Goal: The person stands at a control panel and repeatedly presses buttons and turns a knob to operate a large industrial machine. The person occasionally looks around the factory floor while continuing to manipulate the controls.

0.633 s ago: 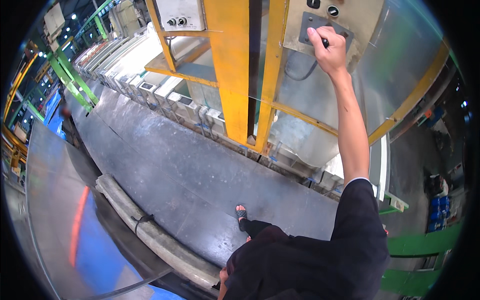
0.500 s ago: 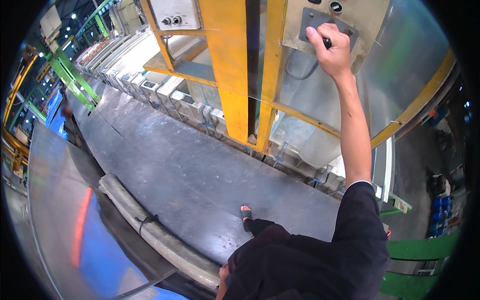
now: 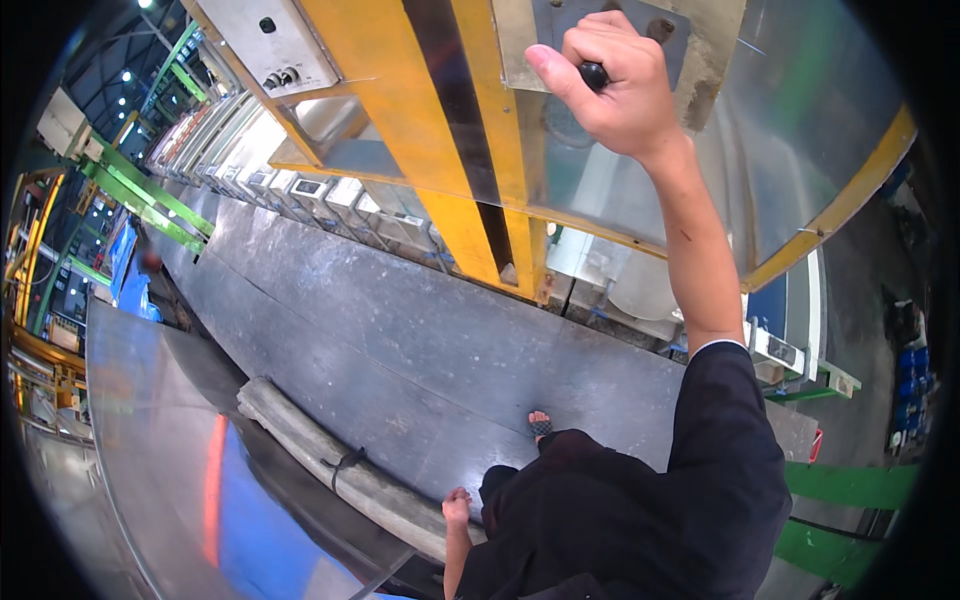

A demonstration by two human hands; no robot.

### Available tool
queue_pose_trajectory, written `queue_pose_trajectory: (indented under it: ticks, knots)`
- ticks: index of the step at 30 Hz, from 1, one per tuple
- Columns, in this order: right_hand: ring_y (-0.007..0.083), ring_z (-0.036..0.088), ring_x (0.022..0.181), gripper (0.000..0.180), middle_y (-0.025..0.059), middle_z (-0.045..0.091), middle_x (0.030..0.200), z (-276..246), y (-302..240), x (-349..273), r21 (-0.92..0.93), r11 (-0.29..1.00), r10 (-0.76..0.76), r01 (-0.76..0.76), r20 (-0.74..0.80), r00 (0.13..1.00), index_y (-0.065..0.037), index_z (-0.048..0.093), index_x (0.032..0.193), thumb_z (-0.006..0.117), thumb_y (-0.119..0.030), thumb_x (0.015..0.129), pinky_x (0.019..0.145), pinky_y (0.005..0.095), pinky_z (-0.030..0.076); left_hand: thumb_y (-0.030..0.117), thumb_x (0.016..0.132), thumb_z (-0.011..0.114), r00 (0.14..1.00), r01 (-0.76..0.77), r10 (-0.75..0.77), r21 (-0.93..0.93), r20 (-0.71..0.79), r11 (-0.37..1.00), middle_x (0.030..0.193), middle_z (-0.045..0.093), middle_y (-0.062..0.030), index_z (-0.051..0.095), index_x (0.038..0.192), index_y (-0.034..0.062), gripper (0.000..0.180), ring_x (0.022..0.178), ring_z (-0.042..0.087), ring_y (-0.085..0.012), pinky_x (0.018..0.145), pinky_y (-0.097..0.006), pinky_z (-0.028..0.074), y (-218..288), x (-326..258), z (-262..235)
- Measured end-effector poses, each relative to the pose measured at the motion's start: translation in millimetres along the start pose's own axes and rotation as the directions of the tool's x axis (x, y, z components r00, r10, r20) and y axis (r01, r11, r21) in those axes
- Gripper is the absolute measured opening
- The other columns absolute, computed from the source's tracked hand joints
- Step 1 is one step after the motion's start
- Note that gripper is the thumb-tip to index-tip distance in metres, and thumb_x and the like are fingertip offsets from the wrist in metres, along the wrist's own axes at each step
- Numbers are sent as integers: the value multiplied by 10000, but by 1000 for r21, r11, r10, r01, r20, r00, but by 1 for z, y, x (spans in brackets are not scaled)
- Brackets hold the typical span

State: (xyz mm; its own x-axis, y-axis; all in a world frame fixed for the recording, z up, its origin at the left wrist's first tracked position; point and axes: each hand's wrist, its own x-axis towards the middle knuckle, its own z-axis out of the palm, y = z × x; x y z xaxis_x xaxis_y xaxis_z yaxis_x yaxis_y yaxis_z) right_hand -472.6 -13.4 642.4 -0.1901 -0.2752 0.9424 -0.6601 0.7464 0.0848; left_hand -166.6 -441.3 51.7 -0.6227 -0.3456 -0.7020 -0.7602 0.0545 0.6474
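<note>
My right arm reaches up to a control panel (image 3: pixel 710 50) on the yellow machine frame. There my right hand (image 3: pixel 628 92) is closed round a black-knobbed lever (image 3: pixel 594 76), the knob's round end showing between thumb and fingers. The lever's shaft is hidden under the hand. Low by my body, my left hand (image 3: pixel 456 507) hangs with its fingers curled in and nothing seen in them. It is nearest to a long grey tube-like roll (image 3: pixel 300 430), which has a dark tie around it.
Yellow posts (image 3: pixel 385 120) and a clear curved sheet (image 3: pixel 790 170) stand before me. A second control box (image 3: pixel 265 45) is at upper left. Machine rollers (image 3: pixel 215 135) run along the dark floor plate (image 3: pixel 350 310). A shiny panel (image 3: pixel 150 420) borders the left; green beams (image 3: pixel 850 490) the right.
The view has shifted, with the panel and my right hand now higher and farther left in the picture. That hand keeps its grip on the lever. More of my left hand shows.
</note>
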Motion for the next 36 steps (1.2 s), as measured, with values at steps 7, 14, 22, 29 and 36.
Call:
queue_pose_trajectory:
  ticks: [7, 14, 22, 29, 36]
  knots:
    - [193, 278, 363, 373, 25, 299, 380, 30, -5, 19, 19, 1000, 16, -13, -119, 993, -92, 419, 425, 688, -136, 680, 464, 299, 285, 209, 806, 536, 984, 102, -119, 125, 132, 987, 701, 598, -56, 613, 873, 3, 231, 630, 574, -113, 567, -242, 485, -14, 14, -25]
    - [177, 368, 483, 305, 61, 350, 494, 69, 8, 14, -52, 995, 87, -89, -45, 995, -17, 440, 544, 580, -138, 787, 668, 288, 399, 428, 774, 490, 998, -68, 38, 688, 58, 722, 833, 630, -147, 653, 904, 111, 379, 881, 600, -295, 736, -394, 468, -58, 91, -78]
    - [204, 546, 621, 232, 71, 565, 613, 101, 26, 13, -98, 977, 175, -191, -152, 973, 6, 508, 600, 560, -140, 772, 872, 378, 410, 288, 766, 572, 980, -59, 15, 219, 199, 974, 687, 630, -98, 639, 830, 24, 280, 602, 600, -167, 595, -302, 481, 32, 173, -143]
    - [250, 539, 1019, 185, 127, 591, 1061, 113, -6, 1, -218, 869, 346, -444, -372, 861, -19, 594, 832, 499, -177, 845, 886, 348, 392, 252, 762, 586, 979, -192, 148, 388, 140, 902, 711, 644, -94, 631, 915, 11, 289, 665, 620, -175, 636, -303, 485, 70, 240, -179]
    - [290, 459, 1135, 286, 164, 517, 1180, 125, -25, 4, -230, 779, 499, -583, -333, 800, -29, 591, 911, 381, -222, 909, 924, 350, 359, 339, 757, 569, 973, -186, 75, 549, 218, 815, 808, 649, -126, 635, 959, 47, 361, 792, 626, -242, 740, -347, 475, 59, 248, -196]
